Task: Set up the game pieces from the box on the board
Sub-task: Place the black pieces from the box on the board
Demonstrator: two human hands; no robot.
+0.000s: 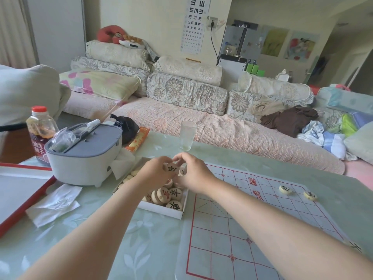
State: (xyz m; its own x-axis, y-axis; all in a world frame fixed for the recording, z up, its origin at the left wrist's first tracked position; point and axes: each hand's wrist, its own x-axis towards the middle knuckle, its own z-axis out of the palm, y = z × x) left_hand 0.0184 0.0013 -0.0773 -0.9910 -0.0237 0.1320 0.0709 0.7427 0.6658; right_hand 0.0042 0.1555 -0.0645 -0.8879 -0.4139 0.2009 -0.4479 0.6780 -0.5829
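A shallow white box [161, 210] lies on the table and holds several round wooden game pieces [175, 194] with black or red characters. Both hands hover over its far end. My left hand [154, 170] pinches one black-marked piece [171, 167] lifted above the box. My right hand [194, 175] has its fingers curled at the same spot, touching that piece or one beside it; which one is hidden. The grey board with red lines [232, 225] lies right of the box. Two pieces [285, 189] [310, 196] lie near its far right edge, and a third [355, 246] sits at the right edge.
A grey lidded appliance [84, 156] and a red-capped bottle [41, 134] stand left of the box. White tissues [54, 203] and a red-edged tray [22, 190] lie at the left. A drinking glass [187, 135] stands behind the hands. A sofa with cushions runs behind the table.
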